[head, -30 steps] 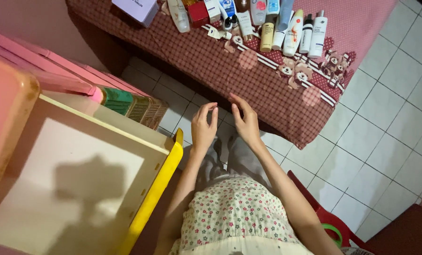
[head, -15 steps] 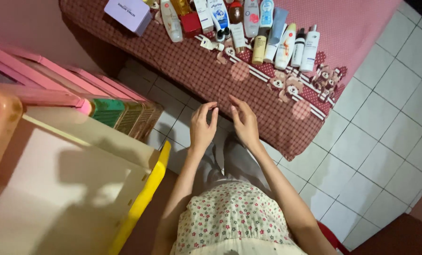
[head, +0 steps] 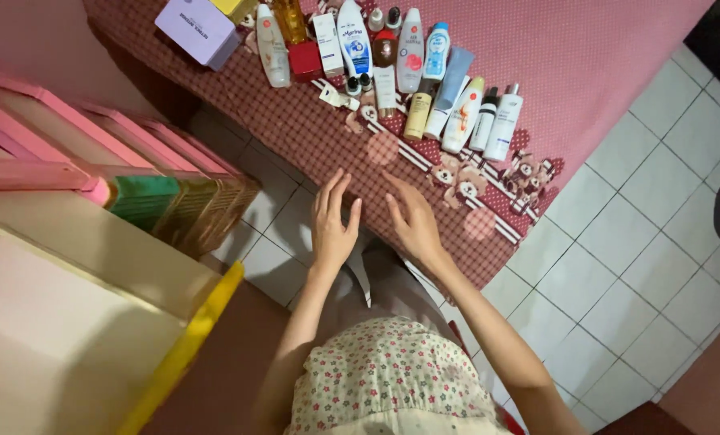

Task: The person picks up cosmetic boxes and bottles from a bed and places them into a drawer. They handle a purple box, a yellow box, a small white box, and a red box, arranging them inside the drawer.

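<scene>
Since a second ago the view has tipped up: the bed (head: 424, 173) with its red checked cover now fills more of the top, and both hands have stretched forward and flattened from a loose curl. Left hand (head: 331, 221) and right hand (head: 412, 221) hover side by side, just apart, palms down, fingers (head: 337, 184) released and spread, holding nothing. Both point toward 12 o'clock, long axes running 6 to 12, the right hand slightly angled to 11. The right hand is over the bed's near edge, the left over the floor tiles (head: 283, 217) just short of it.

Nearest things: a cluster of bottles and tubes (head: 424, 76) at 12 o'clock on the bed, roughly fifteen, exact count unclear where they overlap. Most lie flat with caps toward 12 to 1 o'clock. A white bottle (head: 502, 122) closes the row at 1 o'clock. One lilac box (head: 197, 31) sits at 11 o'clock, one small red box (head: 304, 58) next to the bottles.

Bare cover between hands and bottles. At 9 o'clock a pink frame (head: 70, 145) and a cream board with a yellow edge (head: 184, 346) stand close to the left arm. White tiles lie at 3 o'clock.
</scene>
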